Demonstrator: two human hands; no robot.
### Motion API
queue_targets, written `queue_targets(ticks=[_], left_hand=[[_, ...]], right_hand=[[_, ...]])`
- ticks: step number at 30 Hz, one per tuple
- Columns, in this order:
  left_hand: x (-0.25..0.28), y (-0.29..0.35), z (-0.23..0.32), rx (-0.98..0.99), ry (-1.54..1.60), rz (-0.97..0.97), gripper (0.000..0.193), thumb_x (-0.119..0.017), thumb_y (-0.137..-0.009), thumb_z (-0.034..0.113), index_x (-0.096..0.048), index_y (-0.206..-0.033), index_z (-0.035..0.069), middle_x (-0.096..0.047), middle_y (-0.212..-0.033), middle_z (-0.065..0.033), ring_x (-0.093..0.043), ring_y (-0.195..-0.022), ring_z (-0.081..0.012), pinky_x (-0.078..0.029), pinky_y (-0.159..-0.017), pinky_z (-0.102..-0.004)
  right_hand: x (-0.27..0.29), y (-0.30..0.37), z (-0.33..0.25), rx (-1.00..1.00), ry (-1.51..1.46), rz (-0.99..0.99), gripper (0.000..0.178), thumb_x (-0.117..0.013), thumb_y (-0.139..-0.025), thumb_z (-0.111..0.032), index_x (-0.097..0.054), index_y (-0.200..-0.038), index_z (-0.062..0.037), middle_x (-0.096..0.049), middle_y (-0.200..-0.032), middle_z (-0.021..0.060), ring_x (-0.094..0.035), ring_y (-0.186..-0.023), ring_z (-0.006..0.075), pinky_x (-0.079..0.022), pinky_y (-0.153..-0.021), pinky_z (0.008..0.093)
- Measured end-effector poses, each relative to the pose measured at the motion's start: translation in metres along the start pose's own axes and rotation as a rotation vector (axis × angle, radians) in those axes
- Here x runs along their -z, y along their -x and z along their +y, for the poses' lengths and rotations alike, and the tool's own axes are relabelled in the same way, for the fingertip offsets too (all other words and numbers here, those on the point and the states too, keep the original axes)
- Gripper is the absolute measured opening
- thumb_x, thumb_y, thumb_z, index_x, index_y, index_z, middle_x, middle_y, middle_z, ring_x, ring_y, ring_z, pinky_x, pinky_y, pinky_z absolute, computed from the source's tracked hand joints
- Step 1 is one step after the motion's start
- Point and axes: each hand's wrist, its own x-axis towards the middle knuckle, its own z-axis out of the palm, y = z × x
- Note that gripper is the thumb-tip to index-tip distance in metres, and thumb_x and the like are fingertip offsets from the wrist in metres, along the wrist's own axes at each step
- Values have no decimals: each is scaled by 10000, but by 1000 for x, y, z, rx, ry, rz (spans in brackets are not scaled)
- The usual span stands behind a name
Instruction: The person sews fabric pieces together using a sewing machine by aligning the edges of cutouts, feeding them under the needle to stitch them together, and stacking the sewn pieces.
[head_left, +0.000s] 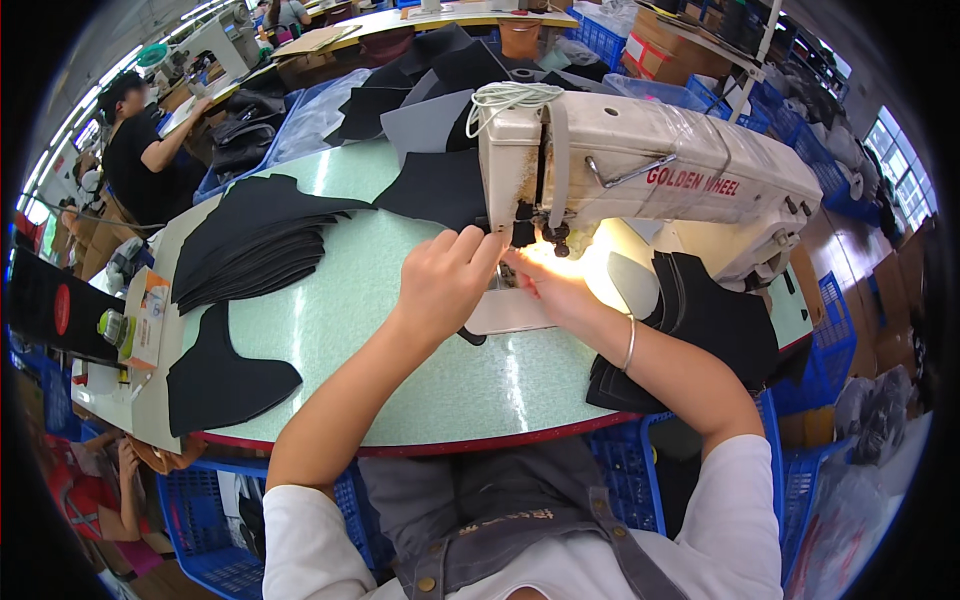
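From here, a pale green tabletop [450, 405] carries a white sewing machine [700, 155], its long axis roughly nine to three o'clock, nose [510, 165] pointing to nine. That nose sits at one o'clock from the left hand [440, 280] and eleven from the right hand [558, 295], neither clearly nearer. Their fingers [468, 246] bunch just below; whether they grip anything, I can't tell.

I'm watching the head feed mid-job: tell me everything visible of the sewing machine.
The sewing machine is off-white, metal-looking and worn, with brown stains near its head and red lettering on its side. Pale cord lies coiled on top; a bent metal lever sticks out from the side. It stands upright at the green table, its arm running rightward, with light glowing underneath. The left hand and right hand hide much of the needle area; contact there is unclear.
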Motion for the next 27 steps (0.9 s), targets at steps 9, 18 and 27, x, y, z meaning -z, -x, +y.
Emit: queue_targets(ticks=[9,18,27], left_hand=[[9,21,17,30,634,-390,179,-662,-833,42,-647,-1011,47,-653,-1031,-134,-642,-816,-315,-529,-677,-397],[-14,21,34,287,740,-165,71,-692,-807,-8,-643,-854,12,-613,-782,-111,-606,-722,-272,-488,-632,-356],[-28,36,27,300,594,-77,73,-720,-782,-5,-674,-837,7,-564,-733,-88,-576,-684,-230,-471,-609,-325]], right_hand=[[21,64,-22,-99,148,-130,85,-693,-875,-122,-649,-899,-52,-585,-696,-13,-460,-544,34,-319,-468,201],[107,128,-42,461,431,350,77,-681,-879,-81,-645,-830,-33,-601,-653,-9,-547,-548,43,-434,-476,217],[423,145,-71,267,1622,1320,455,-639,-895,-200,-528,-1302,-30,-538,-1293,211,-486,-1227,385,-385,-1041,454]])
